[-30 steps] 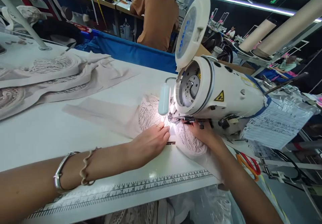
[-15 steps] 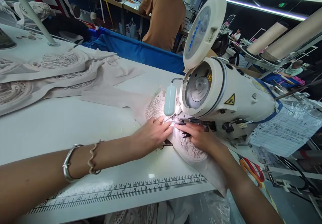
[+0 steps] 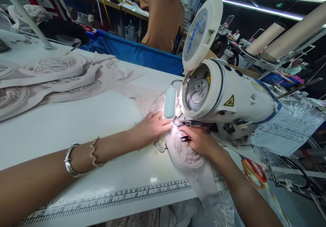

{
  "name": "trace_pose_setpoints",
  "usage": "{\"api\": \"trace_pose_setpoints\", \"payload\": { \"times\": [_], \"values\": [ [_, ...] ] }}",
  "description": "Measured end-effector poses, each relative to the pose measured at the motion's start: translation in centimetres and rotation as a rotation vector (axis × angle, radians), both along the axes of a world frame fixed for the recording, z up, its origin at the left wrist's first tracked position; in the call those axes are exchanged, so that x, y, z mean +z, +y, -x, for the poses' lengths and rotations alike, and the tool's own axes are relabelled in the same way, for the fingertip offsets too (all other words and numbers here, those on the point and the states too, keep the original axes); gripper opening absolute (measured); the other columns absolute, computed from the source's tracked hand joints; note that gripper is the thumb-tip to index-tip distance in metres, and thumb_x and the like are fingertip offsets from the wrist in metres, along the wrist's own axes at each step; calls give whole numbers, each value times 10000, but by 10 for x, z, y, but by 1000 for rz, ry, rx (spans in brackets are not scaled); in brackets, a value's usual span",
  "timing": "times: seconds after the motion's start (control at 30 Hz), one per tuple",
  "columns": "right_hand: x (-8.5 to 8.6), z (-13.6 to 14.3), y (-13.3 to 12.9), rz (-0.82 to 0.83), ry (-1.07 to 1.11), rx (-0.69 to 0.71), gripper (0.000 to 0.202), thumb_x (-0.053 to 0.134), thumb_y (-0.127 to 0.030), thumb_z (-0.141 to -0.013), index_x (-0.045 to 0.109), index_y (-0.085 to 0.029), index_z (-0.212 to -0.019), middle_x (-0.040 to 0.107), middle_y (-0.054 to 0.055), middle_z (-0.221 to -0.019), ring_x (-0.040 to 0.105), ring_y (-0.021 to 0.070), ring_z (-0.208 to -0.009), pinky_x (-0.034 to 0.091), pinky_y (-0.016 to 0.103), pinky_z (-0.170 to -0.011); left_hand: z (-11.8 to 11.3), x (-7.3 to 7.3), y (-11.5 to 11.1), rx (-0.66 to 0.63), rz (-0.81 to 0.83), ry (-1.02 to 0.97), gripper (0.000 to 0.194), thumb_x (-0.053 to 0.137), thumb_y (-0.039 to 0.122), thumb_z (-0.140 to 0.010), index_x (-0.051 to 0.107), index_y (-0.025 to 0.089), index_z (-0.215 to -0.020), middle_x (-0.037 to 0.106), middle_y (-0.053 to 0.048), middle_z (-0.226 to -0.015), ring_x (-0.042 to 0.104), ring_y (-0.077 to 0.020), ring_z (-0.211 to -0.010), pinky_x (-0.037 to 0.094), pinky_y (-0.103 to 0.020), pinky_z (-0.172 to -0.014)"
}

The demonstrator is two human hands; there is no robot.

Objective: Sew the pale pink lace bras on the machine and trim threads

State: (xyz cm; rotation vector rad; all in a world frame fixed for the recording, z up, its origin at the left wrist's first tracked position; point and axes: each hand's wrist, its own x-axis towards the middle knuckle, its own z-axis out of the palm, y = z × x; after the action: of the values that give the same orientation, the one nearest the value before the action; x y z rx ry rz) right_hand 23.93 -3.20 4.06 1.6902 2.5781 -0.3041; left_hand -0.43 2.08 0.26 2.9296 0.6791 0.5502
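Pale pink lace-and-mesh fabric (image 3: pixel 187 152) passes under the sewing machine head (image 3: pixel 241 94), its near end hanging over the table's front edge. My left hand (image 3: pixel 149 127) lies on the cloth to the left of the needle area, fingers stretched out flat. On the right, my right hand (image 3: pixel 201 140) touches the lace just below the presser area. Small thread snips (image 3: pixel 186 138) with dark blades stick out from its curled fingers. A small pale-green lamp (image 3: pixel 170 103) lights the stitching spot. The needle itself is hard to make out in the glare.
More pale fabric pieces (image 3: pixel 51 75) are piled at the table's left. A printed ruler (image 3: pixel 127 198) runs along the front edge. Orange and red-handled scissors (image 3: pixel 253 174) lie right of my right arm. Behind the table are a blue cloth bin (image 3: pixel 137 53) and a seated person (image 3: pixel 163 16).
The fabric's near part has swung left, uncovering more ruler on the right. My left hand has slid slightly left and up. The snips' blades show more clearly in my right hand.
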Motion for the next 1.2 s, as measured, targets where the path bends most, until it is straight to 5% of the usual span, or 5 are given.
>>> {"api": "trace_pose_setpoints", "payload": {
  "times": [0.43,0.63,0.83,0.97,1.2],
  "values": [
    [-16,4,3,-159,-44,-287,190,648,-384,-917,689,-229,-1020,746,80,-986,681,252,-926,494,324,-796,-10,3,-18,101,-220,32,335,347,0,-957,656,127,-978,679,-129,-1018,559,-215,-806,380,-356,-716],
    [-30,-9,10,-160,73,-224,154,670,-318,-882,715,-275,-1023,747,37,-916,672,237,-858,516,344,-787,-33,6,-63,209,-251,226,610,457,601,-978,687,36,-971,684,-212,-926,626,-325,-842,501,-471,-756],
    [-31,-11,2,-174,177,-114,363,583,-75,-796,696,-248,-1096,718,25,-900,650,197,-820,518,271,-721,-34,-5,-66,199,-257,176,498,412,270,-991,516,-98,-1311,620,-335,-1256,606,-416,-1175,465,-559,-997],
    [-25,-10,-4,-231,158,112,604,455,21,-793,668,-284,-1268,676,20,-905,633,166,-842,506,230,-741,-30,-10,-59,145,-271,202,484,383,171,-974,464,-133,-1342,586,-362,-1306,599,-415,-1216,469,-553,-1028],
    [-26,-8,-5,-345,62,152,651,464,22,-752,670,-265,-1299,674,32,-882,615,176,-782,493,235,-665,-19,-6,-41,63,-205,128,385,409,123,-960,549,-46,-1276,669,-265,-1195,634,-330,-1149,530,-466,-986]
  ]
}}
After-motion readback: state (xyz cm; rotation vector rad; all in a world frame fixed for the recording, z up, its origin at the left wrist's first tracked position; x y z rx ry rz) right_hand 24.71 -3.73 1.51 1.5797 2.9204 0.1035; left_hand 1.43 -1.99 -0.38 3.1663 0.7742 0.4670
